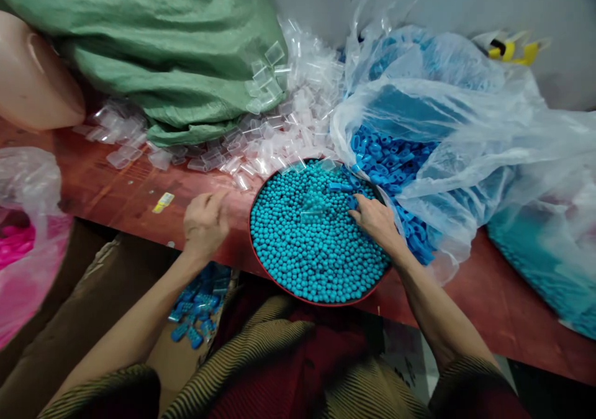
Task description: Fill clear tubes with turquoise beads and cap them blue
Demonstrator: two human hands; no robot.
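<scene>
A round red-rimmed tray [255,252] full of small turquoise balls [321,257] sits at the table's front edge. At its right side, my right hand [375,217] has its fingertips pinched on a small blue plastic piece [352,202], just above the balls. My left hand [206,223] is left of the tray, apart from it, with fingers curled and slightly blurred; whatever they hold is hidden. One transparent plastic sleeve [313,213] lies on the balls. More blue pieces [391,158] spill from a translucent bag [419,112] on the right.
Transparent sleeves [288,127] are heaped behind the tray, beside a green sack [186,53]. A pinkish container [37,74] stands far left. Below the red table [116,195], a cardboard box [174,369] contains filled blue pieces [198,307]. A bag of turquoise balls [535,276] lies right.
</scene>
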